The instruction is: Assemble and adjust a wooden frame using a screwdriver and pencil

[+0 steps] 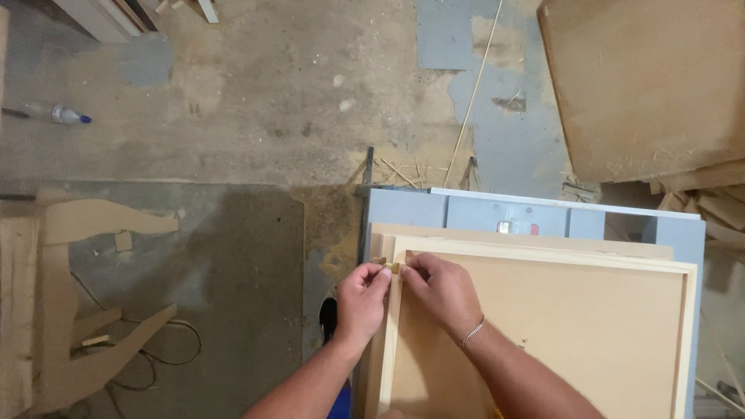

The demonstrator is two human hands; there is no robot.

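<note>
One pale rectangular wooden panel with a raised strip frame (543, 326) lies flat on one grey-blue machine table (481, 211), and everything here is placed from that panel. At the panel's far left corner, two bare hands meet. The left hand (362, 301) has its fingers pressed together, pinching one small tan wooden piece (393, 268) against the frame's corner. The right hand (436, 291), wearing one thin metal bracelet (471, 332) at the wrist, rests on the panel's face just inside that corner, its fingertips closed on the same small piece from the other side. A second small tan piece (379, 261) sits just beside the first, on the panel's left edge.

Under the panel, one larger flat pale board (528, 237) shows along the far edge. Left of the panel, on the dusty concrete floor (256, 116), lie two curved cut-out wooden shapes (85, 225) and one dark cable (167, 353). Far left beyond the panel lies one clear plastic bottle with a blue cap (62, 115). Beyond the panel's far right corner lies one large brown fibreboard sheet (652, 77).
</note>
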